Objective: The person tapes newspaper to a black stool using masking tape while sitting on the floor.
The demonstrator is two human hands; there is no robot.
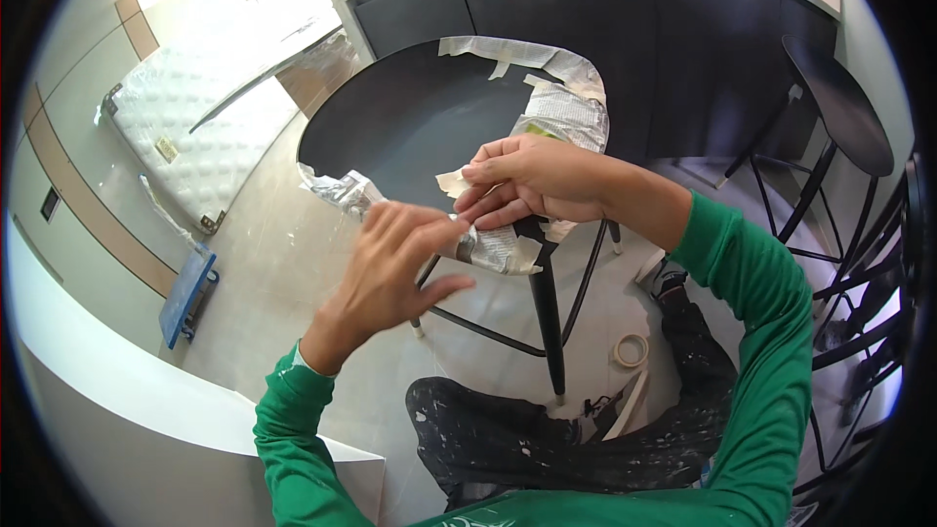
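Note:
A black stool (390, 112) with a wide round seat stands in front of me. Newspaper (568, 117) and masking tape cover parts of its rim. Between the thumb and fingers of my right hand (547, 176), a short strip of masking tape (451, 182) sticks out over the seat's near edge. My left hand (386, 259) is slightly blurred, its thumb and fingers apart, with fingertips close to my right fingers beside the near newspaper wrapping (503, 248). Whether those fingertips touch the paper I cannot tell.
A roll of masking tape (631, 350) lies on the floor by my legs. More black stools (839, 102) stand at the right. Behind is a dark counter (586, 10); at the left are a wrapped mattress (195, 122), a blue dolly (185, 295) and a white ledge (127, 361).

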